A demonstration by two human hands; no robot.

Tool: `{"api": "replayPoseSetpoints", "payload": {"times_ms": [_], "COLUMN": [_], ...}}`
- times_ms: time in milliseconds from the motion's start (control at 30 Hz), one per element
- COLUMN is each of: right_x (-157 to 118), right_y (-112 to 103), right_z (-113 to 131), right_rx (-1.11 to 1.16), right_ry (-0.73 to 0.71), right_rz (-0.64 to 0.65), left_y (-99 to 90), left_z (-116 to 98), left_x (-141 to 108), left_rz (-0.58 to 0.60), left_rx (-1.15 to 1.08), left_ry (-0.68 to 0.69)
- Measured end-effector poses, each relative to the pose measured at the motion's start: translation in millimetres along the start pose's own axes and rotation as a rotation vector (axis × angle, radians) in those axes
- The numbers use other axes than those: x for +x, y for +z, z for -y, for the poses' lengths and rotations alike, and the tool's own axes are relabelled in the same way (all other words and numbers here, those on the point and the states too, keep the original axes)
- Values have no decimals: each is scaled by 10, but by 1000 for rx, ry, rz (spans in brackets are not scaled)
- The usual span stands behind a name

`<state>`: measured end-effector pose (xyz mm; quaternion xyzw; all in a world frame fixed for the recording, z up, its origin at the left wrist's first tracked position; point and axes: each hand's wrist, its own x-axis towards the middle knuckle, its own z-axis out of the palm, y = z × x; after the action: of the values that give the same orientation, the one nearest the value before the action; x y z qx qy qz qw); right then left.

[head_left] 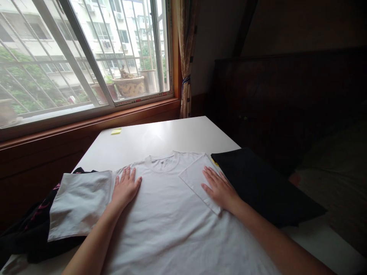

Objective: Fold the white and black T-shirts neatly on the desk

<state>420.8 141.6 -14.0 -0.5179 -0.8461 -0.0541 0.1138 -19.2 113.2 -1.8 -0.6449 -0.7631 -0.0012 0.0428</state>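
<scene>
A white T-shirt [160, 214] lies spread on the white table [172, 133], its round collar toward the window. The sleeve on the right is folded inward over the shirt's body, while the sleeve on the left extends outward over dark cloth. My left hand [126, 186] rests flat near the left shoulder seam, fingers apart. On the folded right sleeve lies my right hand [219, 188], palm down with its fingers spread. Neither hand grips anything.
Black cloth with pink markings [43, 214] lies at the left under the sleeve. A folded black item [266, 187] is on the right. A yellow note [116, 131] sits at the far left table edge. Beyond are a window [126, 49] and a curtain [186, 57].
</scene>
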Motion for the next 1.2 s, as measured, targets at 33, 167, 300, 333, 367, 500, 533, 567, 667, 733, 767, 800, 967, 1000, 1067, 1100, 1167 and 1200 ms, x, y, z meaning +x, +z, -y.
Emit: {"api": "replayPoseSetpoints", "payload": {"times_ms": [33, 167, 300, 333, 367, 500, 533, 567, 667, 733, 767, 800, 967, 1000, 1067, 1100, 1167, 1200], "right_x": [-1, 1, 2, 2, 2, 35, 62, 101, 303, 502, 614, 729, 1223, 1286, 1370, 1394, 1416, 1419], "right_y": [3, 12, 8, 4, 0, -44, -62, -82, -128, -124, -107, -81, 101, 131, 177, 193, 215, 223], "right_z": [-1, -2, 0, 1, 4, 29, 43, 63, 165, 270, 328, 385, 545, 538, 489, 452, 365, 320], "right_rx": [-3, -9, -8, -9, -10, -14, -11, -5, 22, 51, 70, 91, 160, 162, 161, 161, 159, 156], "right_ry": [-1, 4, 13, 15, 18, 43, 47, 46, 7, -27, -36, -36, 28, 41, 61, 68, 73, 73], "right_rz": [2, 9, 27, 36, 44, 79, 86, 90, 98, 114, 128, 146, 239, 243, 237, 231, 214, 204], "left_y": [5, 26, 38, 38, 37, 13, 2, -9, -33, -34, -31, -25, 4, 6, 10, 12, 18, 21], "left_z": [21, 64, 83, 86, 85, -16, -72, -139, -367, -495, -539, -569, -531, -504, -454, -432, -401, -392], "left_x": [41, 168, 244, 259, 272, 309, 313, 317, 324, 329, 333, 337, 367, 376, 397, 409, 435, 448], "left_rz": [-8, -19, 1, 5, 8, -13, -29, -46, -69, -57, -51, -47, -27, -22, -17, -17, -23, -28], "left_rx": [2, 2, -14, -19, -24, -30, -27, -25, -43, -65, -73, -80, -103, -105, -109, -110, -114, -116], "left_ry": [1, -1, -18, -23, -27, -28, -5, 25, 112, 127, 125, 120, 93, 87, 68, 61, 53, 53]}}
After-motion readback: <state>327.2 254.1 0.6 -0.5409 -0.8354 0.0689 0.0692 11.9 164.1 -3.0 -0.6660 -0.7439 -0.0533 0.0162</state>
